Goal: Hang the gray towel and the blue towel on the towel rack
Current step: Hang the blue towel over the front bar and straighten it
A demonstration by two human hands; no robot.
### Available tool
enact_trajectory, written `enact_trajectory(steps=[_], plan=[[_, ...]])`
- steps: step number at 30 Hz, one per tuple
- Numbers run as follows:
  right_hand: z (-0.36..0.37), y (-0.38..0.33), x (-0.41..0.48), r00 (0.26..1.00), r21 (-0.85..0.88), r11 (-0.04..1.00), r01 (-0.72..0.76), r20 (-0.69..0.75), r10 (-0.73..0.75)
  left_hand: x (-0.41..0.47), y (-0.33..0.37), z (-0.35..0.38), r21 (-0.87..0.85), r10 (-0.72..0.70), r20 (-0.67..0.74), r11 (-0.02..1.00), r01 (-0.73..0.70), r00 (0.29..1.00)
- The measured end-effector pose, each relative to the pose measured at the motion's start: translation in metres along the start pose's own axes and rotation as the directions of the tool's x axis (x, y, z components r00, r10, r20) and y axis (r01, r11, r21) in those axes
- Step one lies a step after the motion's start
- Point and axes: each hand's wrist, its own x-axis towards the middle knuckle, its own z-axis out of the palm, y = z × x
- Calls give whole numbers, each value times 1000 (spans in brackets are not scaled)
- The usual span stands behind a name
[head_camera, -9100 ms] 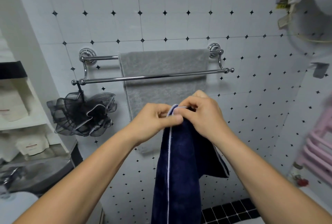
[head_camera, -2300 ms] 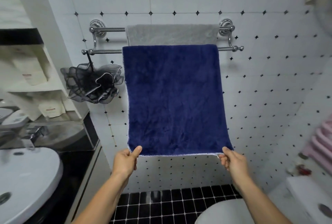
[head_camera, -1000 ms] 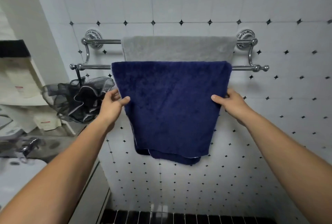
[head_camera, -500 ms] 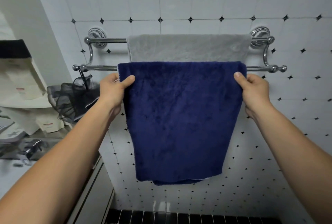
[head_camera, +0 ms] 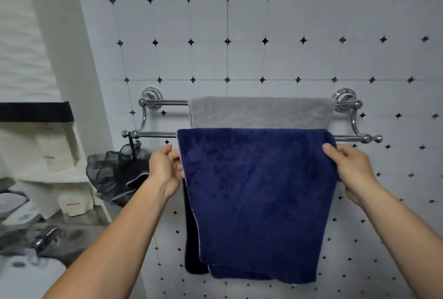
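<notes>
A chrome double-bar towel rack (head_camera: 155,134) is fixed to the tiled wall. The gray towel (head_camera: 261,113) hangs over its rear bar. The blue towel (head_camera: 259,193) is draped over the front bar, folded double, and covers most of the gray one. My left hand (head_camera: 165,169) pinches the blue towel's left edge just under the bar. On the other side, my right hand (head_camera: 350,167) grips its right edge, thumb on the front face.
A black mesh bath sponge (head_camera: 117,174) hangs from the front bar's left end, close to my left hand. White shelves with bottles (head_camera: 60,152) stand at the left, above a faucet (head_camera: 45,236) and a sink corner (head_camera: 28,274).
Both hands have slid a little down the blue towel's side edges and my view has tilted up. The towel hangs flatter, its back layer showing at the lower left.
</notes>
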Motion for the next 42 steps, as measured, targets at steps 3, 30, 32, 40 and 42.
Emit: enact_trajectory(steps=[3, 30, 32, 40, 42], plan=[[1, -7, 3, 994, -61, 996, 64, -84, -69, 13, 1, -5, 54, -45, -68, 997, 48, 997], [-31, -76, 29, 934, -708, 621, 335, 338, -118, 21, 19, -5, 356, 83, 57, 929, -98, 995], [-28, -76, 33, 921, -713, 588, 382, 350, -173, 19, 20, -1, 374, 101, 25, 922, -103, 995], [-15, -71, 37, 900, -812, 390, 434, 376, -220, 17, 8, 24, 586, 337, -119, 783, -208, 934], [-20, -74, 38, 894, -791, 417, 448, 389, -222, 21, 12, 24, 589, 350, -148, 783, -201, 925]])
